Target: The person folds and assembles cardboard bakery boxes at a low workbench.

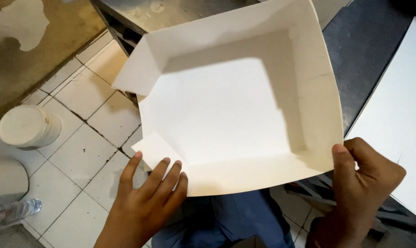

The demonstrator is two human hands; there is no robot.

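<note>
A white cardboard box (pixel 226 115), partly folded with raised side walls, fills the middle of the head view. My left hand (pixel 146 197) lies flat with fingers spread against its near-left corner, next to a loose flap (pixel 155 149). My right hand (pixel 362 183) grips the near-right corner, thumb pressed on the inner wall. The far-left wall flap (pixel 139 73) sticks out unfolded.
A flat white cardboard sheet (pixel 401 115) rests on a dark table (pixel 364 46) at the right. On the tiled floor (pixel 84 151) at the left stand a white lidded bucket (pixel 26 126) and a plastic bottle (pixel 13 211). A metal cabinet (pixel 139 14) stands behind the box.
</note>
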